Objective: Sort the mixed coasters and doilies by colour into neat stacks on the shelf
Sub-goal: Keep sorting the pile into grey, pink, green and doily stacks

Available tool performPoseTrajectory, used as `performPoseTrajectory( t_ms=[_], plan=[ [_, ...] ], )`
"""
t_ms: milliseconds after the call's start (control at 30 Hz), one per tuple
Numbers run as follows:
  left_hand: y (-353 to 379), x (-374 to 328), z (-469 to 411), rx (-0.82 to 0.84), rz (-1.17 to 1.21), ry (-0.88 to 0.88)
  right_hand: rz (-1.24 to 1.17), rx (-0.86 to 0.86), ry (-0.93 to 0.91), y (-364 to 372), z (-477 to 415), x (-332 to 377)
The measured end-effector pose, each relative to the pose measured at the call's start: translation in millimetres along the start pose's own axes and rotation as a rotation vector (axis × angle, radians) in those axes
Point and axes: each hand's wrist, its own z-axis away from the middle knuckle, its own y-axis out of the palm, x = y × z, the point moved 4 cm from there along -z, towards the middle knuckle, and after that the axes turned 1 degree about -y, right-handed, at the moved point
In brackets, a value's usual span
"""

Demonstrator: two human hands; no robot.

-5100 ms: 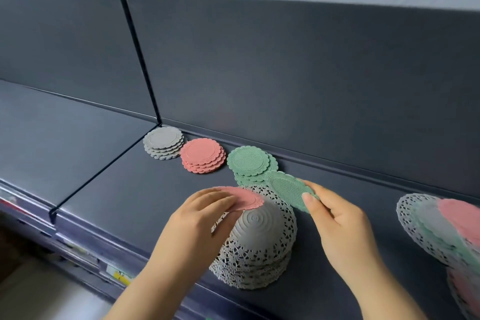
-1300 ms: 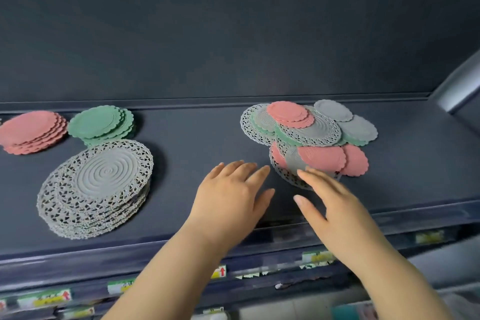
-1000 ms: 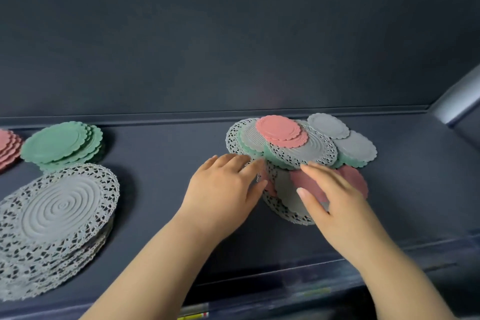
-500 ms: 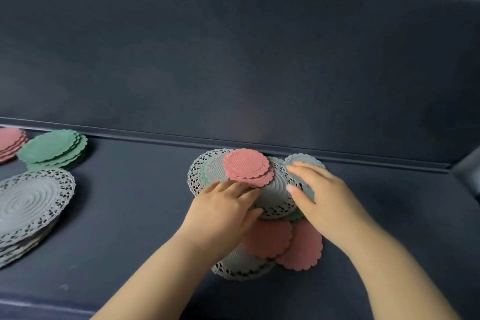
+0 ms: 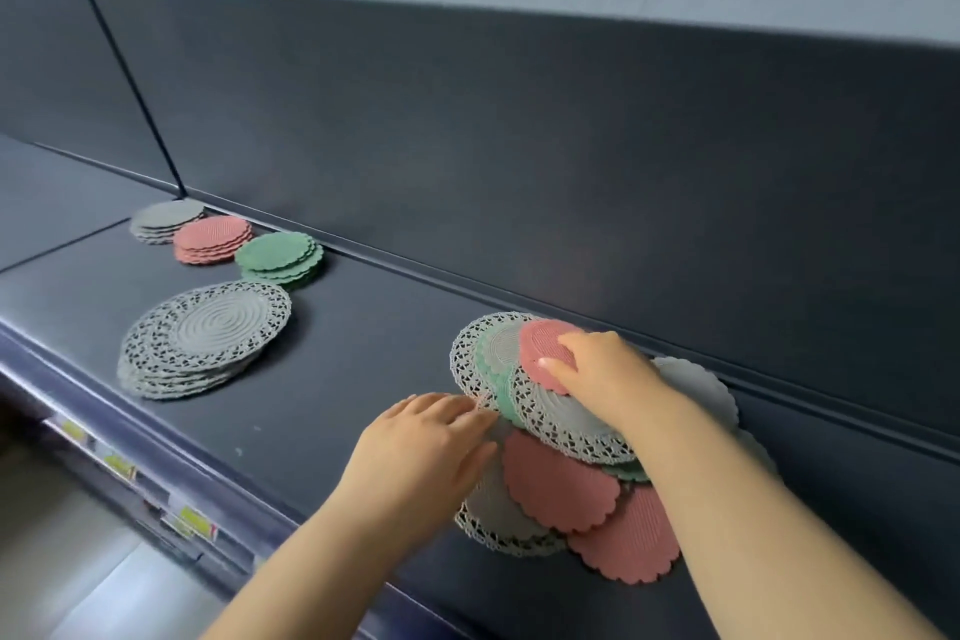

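Our R hand point(image 5: 602, 374) pinches a pink coaster point(image 5: 540, 343) atop the mixed pile point(image 5: 561, 483), right side of shelf point(image 5: 363, 353); L hand point(image 5: 426, 447) flat, fingers straight, touching pile's near-left edge. Grey doily stack point(image 5: 208, 338) sits left.

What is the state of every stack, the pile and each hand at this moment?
grey coaster stack, sorted
pink coaster stack, sorted
green coaster stack, sorted
grey doily stack, sorted, slightly fanned
mixed pile, unsorted, overlapping
left hand, flat, touching the pile
right hand, on the top pink coaster

Your left hand point(image 5: 426, 450) flat, fingers straight; your right hand point(image 5: 605, 377) just ahead, thumb and fingers pinched on a pink coaster point(image 5: 543, 346).
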Motion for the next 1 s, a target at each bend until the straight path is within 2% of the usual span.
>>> performPoseTrajectory(
  t_ms=[100,133,233,333,467,533,567,667,833,1000],
  plan=[
    [1.1,-5.8,-2.6,-0.007,0.015,-0.004,0.282,-0.124,-0.115,-5.6,4.8,5.6],
    [1.5,-9.5,-4.5,-0.014,0.024,0.006,0.37,-0.109,-0.138,-3.9,7.5,7.0],
    [0.3,-20.2,-11.1,-0.022,0.043,0.04,0.358,-0.144,-0.183,-5.1,17.4,0.8],
    [0.2,-24.4,-18.2,-0.015,0.025,0.071,0.319,-0.192,-0.082,-15.0,32.3,-13.9],
    [2.1,-32.1,-30.4,0.011,0.012,0.128,0.257,-0.4,0.008,-26.8,67.9,-48.7],
    [5.5,-42.4,-39.8,0.031,0.0,0.173,0.332,-0.4,0.02,-25.9,87.3,-69.6],
    [7.1,-49.2,-45.4,0.039,0.002,0.204,0.371,-0.372,0.071,-29.1,100.3,-77.1],
    [13.5,-79.3,-61.9,0.075,0.001,0.303,0.306,-0.485,0.278,-46.7,136.3,-98.1],
    [40.5,-136.1,-80.5,0.273,-0.052,0.433,0.337,-0.235,0.516,-31.7,170.5,-115.8],
    [63.8,-164.2,-84.5,0.364,-0.147,0.507,0.224,-0.237,0.486,-17.2,170.6,-115.4]
  ],
)
